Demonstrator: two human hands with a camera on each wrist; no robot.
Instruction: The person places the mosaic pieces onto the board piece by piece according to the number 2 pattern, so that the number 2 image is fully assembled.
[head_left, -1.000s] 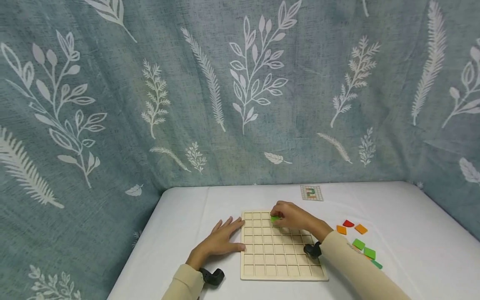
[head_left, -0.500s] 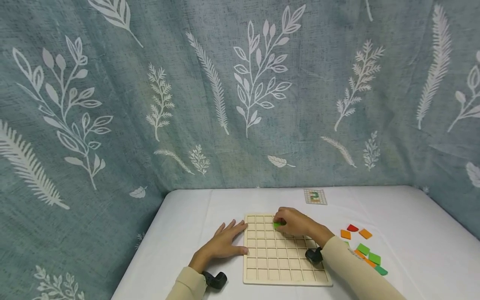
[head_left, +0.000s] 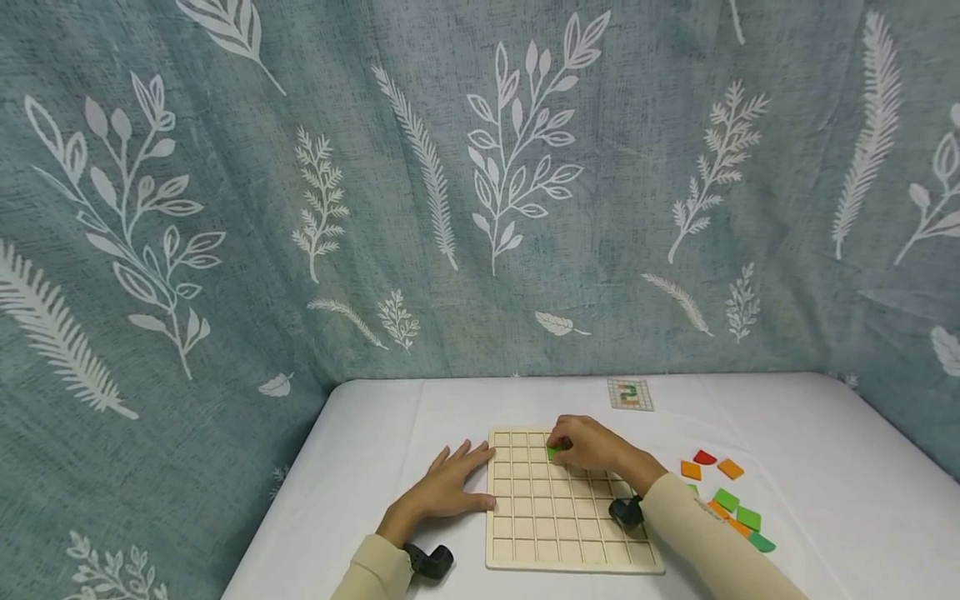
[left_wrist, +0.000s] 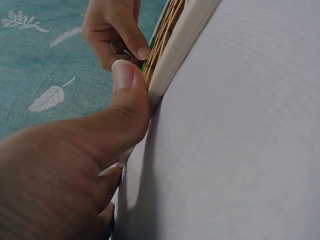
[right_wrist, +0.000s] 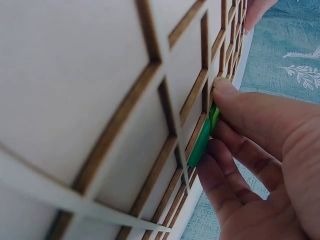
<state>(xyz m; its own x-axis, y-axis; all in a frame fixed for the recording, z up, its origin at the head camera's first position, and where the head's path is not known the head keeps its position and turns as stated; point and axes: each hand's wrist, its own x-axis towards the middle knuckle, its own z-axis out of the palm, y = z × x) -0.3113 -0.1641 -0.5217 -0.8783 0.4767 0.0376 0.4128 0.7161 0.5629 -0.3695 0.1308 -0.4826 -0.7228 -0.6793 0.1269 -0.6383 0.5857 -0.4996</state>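
A pale wooden grid board point(head_left: 525, 528) lies on the white table. My left hand point(head_left: 448, 485) rests at its left edge, fingers spread, with the thumb point(left_wrist: 124, 87) on the rim in the left wrist view. Over the far part of the board, my right hand point(head_left: 588, 443) pinches a light green tile point(right_wrist: 214, 118) between thumb and fingers, right at a grid cell. A darker green piece point(right_wrist: 199, 143) sits beside that tile in the right wrist view, with fingertips at its edge. In the head view, the right fingers hide most of both.
Right of the board lie loose pieces: a red piece point(head_left: 704, 457), orange tiles point(head_left: 731, 468), green tiles point(head_left: 748, 518) and a dark green piece point(head_left: 762, 542). A small grid card point(head_left: 630, 395) with a coloured figure lies farther back. Behind the table hangs a leaf-patterned curtain point(head_left: 450, 333).
The head view has shifted slightly, so everything appears a little lower and farther right. Both hands keep their places on the board, the right one still pinching the light green tile.
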